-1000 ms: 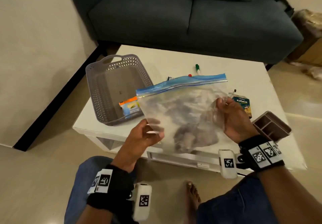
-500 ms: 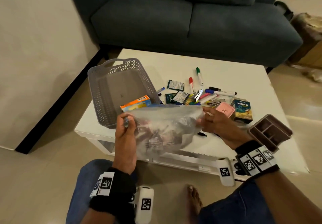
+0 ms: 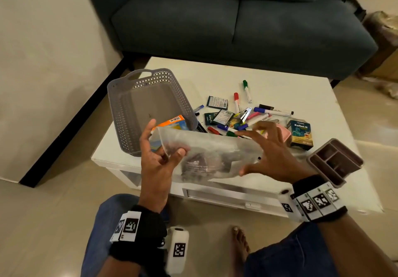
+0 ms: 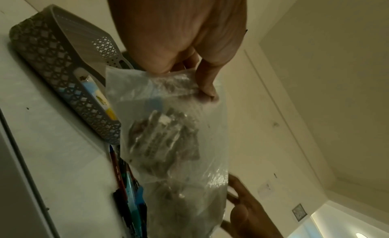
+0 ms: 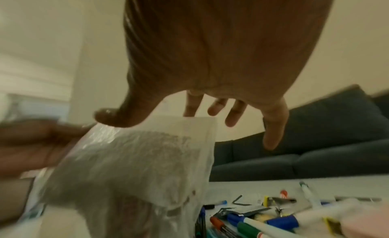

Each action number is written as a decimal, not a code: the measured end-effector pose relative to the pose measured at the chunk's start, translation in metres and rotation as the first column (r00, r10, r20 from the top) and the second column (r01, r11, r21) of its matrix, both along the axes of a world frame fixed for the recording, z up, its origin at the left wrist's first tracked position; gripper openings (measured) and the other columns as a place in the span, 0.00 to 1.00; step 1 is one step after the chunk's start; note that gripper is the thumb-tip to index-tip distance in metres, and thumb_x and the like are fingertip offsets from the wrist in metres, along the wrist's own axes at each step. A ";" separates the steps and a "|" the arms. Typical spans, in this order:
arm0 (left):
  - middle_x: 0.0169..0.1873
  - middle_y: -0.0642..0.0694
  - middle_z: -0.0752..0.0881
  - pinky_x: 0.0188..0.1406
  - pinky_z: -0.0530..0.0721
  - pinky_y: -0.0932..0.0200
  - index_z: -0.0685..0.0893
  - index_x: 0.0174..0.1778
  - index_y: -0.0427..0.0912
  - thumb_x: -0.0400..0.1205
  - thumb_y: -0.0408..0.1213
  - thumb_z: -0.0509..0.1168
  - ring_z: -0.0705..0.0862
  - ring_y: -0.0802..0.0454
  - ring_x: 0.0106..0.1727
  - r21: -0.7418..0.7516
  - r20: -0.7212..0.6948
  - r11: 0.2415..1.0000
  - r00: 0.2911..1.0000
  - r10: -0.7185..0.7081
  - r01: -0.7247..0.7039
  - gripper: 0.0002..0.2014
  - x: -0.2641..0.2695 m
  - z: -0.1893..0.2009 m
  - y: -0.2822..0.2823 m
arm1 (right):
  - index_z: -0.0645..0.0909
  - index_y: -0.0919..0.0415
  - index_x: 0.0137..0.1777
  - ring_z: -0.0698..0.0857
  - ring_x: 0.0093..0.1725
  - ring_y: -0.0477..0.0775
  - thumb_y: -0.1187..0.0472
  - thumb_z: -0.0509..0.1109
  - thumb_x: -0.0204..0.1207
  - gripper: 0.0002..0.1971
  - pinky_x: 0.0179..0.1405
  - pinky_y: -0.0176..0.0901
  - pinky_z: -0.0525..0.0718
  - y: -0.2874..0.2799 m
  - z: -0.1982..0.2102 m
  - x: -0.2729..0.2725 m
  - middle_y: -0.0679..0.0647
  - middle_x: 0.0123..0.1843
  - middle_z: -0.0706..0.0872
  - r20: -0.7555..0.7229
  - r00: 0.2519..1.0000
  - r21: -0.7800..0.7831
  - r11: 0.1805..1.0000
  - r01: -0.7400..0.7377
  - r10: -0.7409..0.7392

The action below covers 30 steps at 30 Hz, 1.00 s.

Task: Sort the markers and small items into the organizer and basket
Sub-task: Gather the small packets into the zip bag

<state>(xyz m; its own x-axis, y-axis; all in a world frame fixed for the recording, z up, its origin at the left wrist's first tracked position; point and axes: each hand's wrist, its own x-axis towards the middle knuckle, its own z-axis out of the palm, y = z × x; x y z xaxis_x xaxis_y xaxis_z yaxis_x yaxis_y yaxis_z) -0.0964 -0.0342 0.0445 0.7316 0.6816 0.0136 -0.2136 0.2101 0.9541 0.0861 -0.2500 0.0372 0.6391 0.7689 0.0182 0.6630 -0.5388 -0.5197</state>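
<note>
A clear zip bag with dark small items inside hangs lengthwise over the table's near edge. My left hand pinches its left end between thumb and fingers. My right hand is at the bag's right end with its fingers spread, and only the thumb touches the plastic. Loose markers and sachets lie heaped in the middle of the white table. The grey lattice basket stands at the left and holds an orange-blue box. The brown organizer sits at the right front corner.
A Koflet-H box and a pink item stand between the marker heap and the organizer. A dark blue sofa runs behind the table. My knees and a bare foot are on the floor in front of it.
The bag, held up flat a second ago, has come down and turned sideways toward the table edge. My right hand has let go its grip and spread its fingers.
</note>
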 end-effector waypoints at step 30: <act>0.61 0.38 0.88 0.57 0.88 0.43 0.81 0.70 0.39 0.77 0.33 0.71 0.88 0.39 0.62 -0.404 -0.133 0.908 0.975 -0.175 0.108 0.23 0.013 -0.030 -0.023 | 0.53 0.37 0.82 0.74 0.73 0.46 0.38 0.72 0.70 0.44 0.67 0.47 0.78 0.029 0.004 -0.032 0.47 0.79 0.65 -0.517 0.855 0.214 0.961 0.172 -0.038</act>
<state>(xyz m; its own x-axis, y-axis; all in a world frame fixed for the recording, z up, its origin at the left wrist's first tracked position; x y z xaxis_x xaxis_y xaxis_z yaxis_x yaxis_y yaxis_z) -0.0829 -0.0575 0.0143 0.7899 0.4960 -0.3606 -0.0023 0.5905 0.8071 0.0537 -0.2210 0.0408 0.6879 0.7099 -0.1509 0.2198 -0.4019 -0.8889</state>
